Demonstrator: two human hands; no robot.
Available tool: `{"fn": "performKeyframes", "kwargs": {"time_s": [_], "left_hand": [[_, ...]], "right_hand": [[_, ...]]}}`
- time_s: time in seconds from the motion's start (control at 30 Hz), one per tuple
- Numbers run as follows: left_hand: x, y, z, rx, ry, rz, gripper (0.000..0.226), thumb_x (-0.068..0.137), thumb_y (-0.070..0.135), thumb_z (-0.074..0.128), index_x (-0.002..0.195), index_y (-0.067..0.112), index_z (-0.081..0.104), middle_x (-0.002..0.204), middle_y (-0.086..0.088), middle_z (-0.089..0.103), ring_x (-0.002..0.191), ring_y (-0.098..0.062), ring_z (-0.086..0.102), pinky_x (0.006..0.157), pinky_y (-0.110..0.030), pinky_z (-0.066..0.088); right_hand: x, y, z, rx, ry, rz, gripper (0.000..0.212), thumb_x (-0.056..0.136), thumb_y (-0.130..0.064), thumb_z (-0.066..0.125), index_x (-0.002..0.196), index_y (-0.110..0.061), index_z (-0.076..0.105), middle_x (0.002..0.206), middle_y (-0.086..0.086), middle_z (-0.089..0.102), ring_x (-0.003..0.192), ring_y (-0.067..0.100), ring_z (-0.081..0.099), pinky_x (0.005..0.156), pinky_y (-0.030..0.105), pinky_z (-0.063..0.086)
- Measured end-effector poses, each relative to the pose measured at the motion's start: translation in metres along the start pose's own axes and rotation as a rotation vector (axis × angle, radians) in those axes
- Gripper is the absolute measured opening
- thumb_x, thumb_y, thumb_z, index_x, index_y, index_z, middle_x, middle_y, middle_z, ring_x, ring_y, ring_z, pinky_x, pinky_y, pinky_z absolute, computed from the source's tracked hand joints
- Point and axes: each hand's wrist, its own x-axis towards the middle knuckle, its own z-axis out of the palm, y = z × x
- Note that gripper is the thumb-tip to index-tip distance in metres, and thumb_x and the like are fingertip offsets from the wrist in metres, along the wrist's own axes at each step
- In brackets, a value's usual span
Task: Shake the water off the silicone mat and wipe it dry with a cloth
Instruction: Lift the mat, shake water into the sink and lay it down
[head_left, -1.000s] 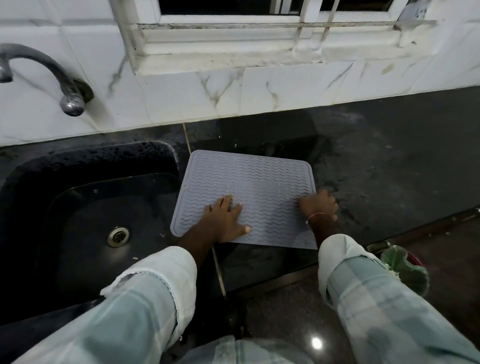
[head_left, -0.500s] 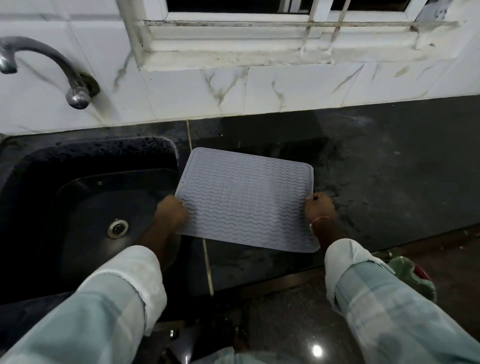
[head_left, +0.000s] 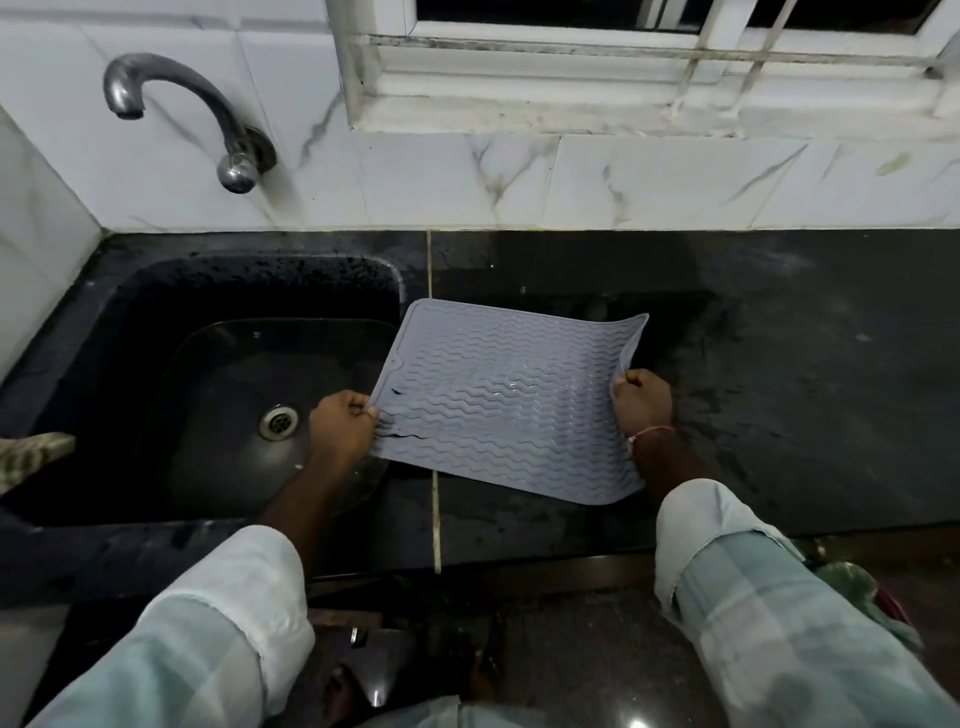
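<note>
Seen from above: a person in a long-sleeved shirt, pale green-blue w/ faint white check. Both sleeves rolled back to approx. mid-forearm, showing a plain whitish lining at each cuff; left sleeve (head_left: 171, 639), right sleeve (head_left: 769, 608). Cuff edges look soft, slightly creased, w/ stitching visible along the right turn-up. A thin thread band (head_left: 652, 432), pinkish-red & white, circles the wrist of the right hand (head_left: 642, 404). Left hand (head_left: 340, 429) is bare, no rings or bands seen. More of the same shirt fabric shows at bottom centre.
</note>
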Motion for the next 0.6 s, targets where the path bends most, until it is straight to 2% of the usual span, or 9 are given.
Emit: {"fn": "performKeyframes", "kwargs": {"time_s": [0.03,0.13,0.2,0.23,0.3,0.37,0.47,0.6], "left_hand": [[0.001,-0.002,0.002,-0.022,-0.007,-0.028,0.010,0.088,0.005,0.063,0.081,0.009,0.068,0.072,-0.005,0.067,0.056,-0.008,0.059,0.057,-0.014,0.052],[0.012,-0.010,0.003,-0.038,-0.080,-0.142,0.009,0.082,0.012,0.064,0.074,0.014,0.068,0.073,-0.004,0.070,0.072,-0.024,0.069,0.067,-0.035,0.057],[0.023,-0.011,0.002,-0.083,-0.133,-0.173,0.010,0.079,0.018,0.067,0.071,0.012,0.067,0.071,-0.005,0.069,0.073,-0.027,0.067,0.063,-0.034,0.055],[0.030,-0.009,0.002,-0.109,-0.154,-0.181,0.018,0.080,0.026,0.070,0.068,0.013,0.065,0.070,-0.004,0.066,0.071,-0.025,0.064,0.062,-0.032,0.053],[0.046,-0.003,0.003,-0.128,-0.188,-0.181,0.037,0.080,0.048,0.070,0.070,0.012,0.066,0.077,-0.005,0.067,0.075,-0.024,0.064,0.071,-0.035,0.054],[0.060,0.006,0.007,-0.087,-0.223,-0.152,0.048,0.081,0.055,0.066,0.078,0.008,0.068,0.082,-0.007,0.069,0.079,-0.025,0.065,0.075,-0.036,0.054],[0.071,0.022,0.012,0.026,-0.254,-0.078,0.043,0.088,0.044,0.063,0.071,0.005,0.064,0.073,-0.008,0.064,0.077,-0.028,0.062,0.064,-0.030,0.045],[0.074,0.027,0.013,0.055,-0.154,0.091,0.020,0.090,0.023,0.063,0.093,0.004,0.062,0.091,-0.014,0.066,0.089,-0.030,0.062,0.079,-0.035,0.047]], "right_hand": [[0.000,0.000,-0.001,-0.019,-0.004,0.000,0.018,0.088,-0.012,0.056,0.093,0.001,0.067,0.104,0.022,0.067,0.097,0.033,0.062,0.080,0.031,0.043],[0.001,0.002,-0.007,-0.097,0.012,0.008,0.020,0.090,-0.014,0.053,0.096,0.001,0.064,0.111,0.023,0.064,0.104,0.036,0.058,0.085,0.034,0.042],[0.004,0.004,-0.009,-0.141,0.003,0.001,0.019,0.092,-0.013,0.049,0.095,0.003,0.059,0.112,0.026,0.061,0.105,0.038,0.056,0.085,0.035,0.041],[0.004,0.004,-0.010,-0.154,0.004,0.006,0.019,0.092,-0.014,0.048,0.096,0.003,0.058,0.113,0.027,0.060,0.106,0.039,0.055,0.086,0.036,0.040],[0.003,0.003,-0.011,-0.167,0.003,0.028,0.019,0.094,-0.015,0.047,0.098,0.001,0.056,0.116,0.026,0.058,0.108,0.039,0.054,0.088,0.036,0.040],[0.003,-0.002,-0.012,-0.164,-0.003,0.042,0.019,0.095,-0.018,0.047,0.099,-0.002,0.055,0.118,0.025,0.058,0.110,0.038,0.054,0.089,0.036,0.040],[0.003,-0.011,-0.014,-0.180,-0.001,-0.004,0.014,0.097,-0.020,0.046,0.090,-0.008,0.051,0.116,0.026,0.058,0.108,0.037,0.054,0.087,0.036,0.040],[0.007,-0.024,-0.018,-0.244,-0.037,-0.085,0.017,0.096,-0.017,0.048,0.089,-0.003,0.054,0.111,0.026,0.060,0.103,0.038,0.055,0.076,0.032,0.035]]}}
